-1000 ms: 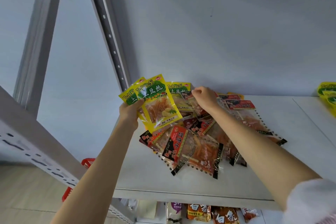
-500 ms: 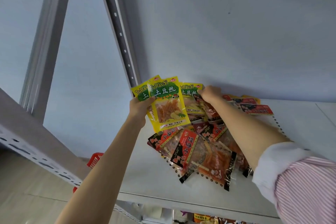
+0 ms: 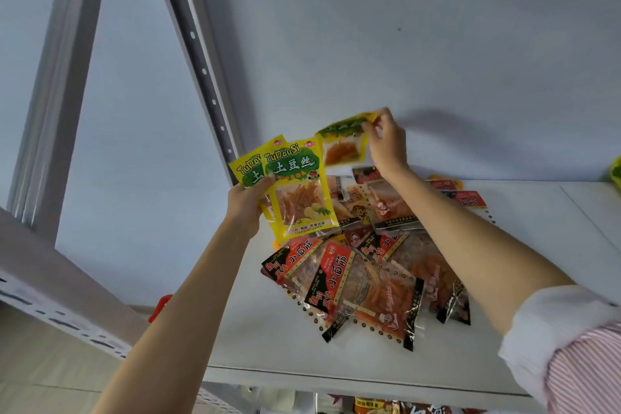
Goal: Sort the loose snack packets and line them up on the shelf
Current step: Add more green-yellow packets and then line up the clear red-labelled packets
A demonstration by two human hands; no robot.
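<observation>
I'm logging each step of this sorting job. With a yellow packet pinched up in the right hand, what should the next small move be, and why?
Probably bring the lifted yellow packet across to the yellow packets fanned in the left hand. The right hand pinches it by its top corner, clear of the red and black packets piled on the shelf, and it bears the same green and yellow design, so it belongs in that stack.

Left hand (image 3: 247, 203) gripping, right hand (image 3: 386, 141) raised, fingers (image 3: 378, 124) seemingly pinching

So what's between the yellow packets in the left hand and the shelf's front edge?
In the head view, red-and-black packets lie piled on the shelf below the yellow packets; then bare white shelf runs to the edge.
</observation>
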